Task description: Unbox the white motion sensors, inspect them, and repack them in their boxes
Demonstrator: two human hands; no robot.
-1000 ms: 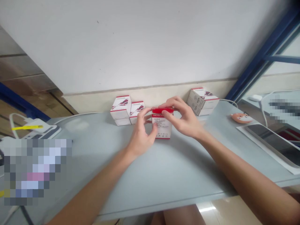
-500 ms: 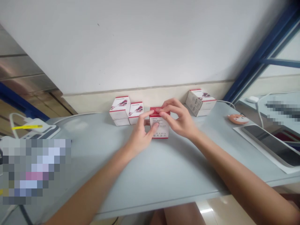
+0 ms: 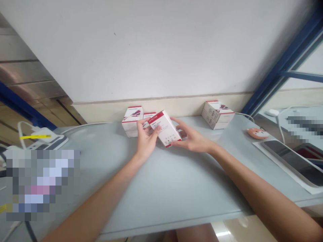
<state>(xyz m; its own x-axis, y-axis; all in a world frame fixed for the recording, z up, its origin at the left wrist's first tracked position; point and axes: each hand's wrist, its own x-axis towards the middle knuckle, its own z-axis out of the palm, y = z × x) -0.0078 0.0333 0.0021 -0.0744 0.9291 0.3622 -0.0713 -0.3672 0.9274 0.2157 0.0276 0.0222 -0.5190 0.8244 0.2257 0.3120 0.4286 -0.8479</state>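
A small white carton with red edges (image 3: pixel 164 128) is tilted over to the left, just above the grey table (image 3: pixel 161 188). My left hand (image 3: pixel 145 138) grips its upper left end with thumb and fingers. My right hand (image 3: pixel 192 138) cradles its lower right end, fingers curled under and behind it. Just behind the carton, two similar white-and-red cartons (image 3: pixel 133 116) stand side by side against the wall base.
Another white-and-red carton (image 3: pixel 217 113) stands at the back right with a white cable beside it. An orange animal-shaped item (image 3: pixel 257 133) and a flat tray with a dark screen (image 3: pixel 292 161) lie at the right. White devices with cables (image 3: pixel 41 140) sit at the left.
The carton stood upright while my fingers pressed its red top flap down. Now the flap is closed and both hands have lifted the carton and tipped it over to the left.
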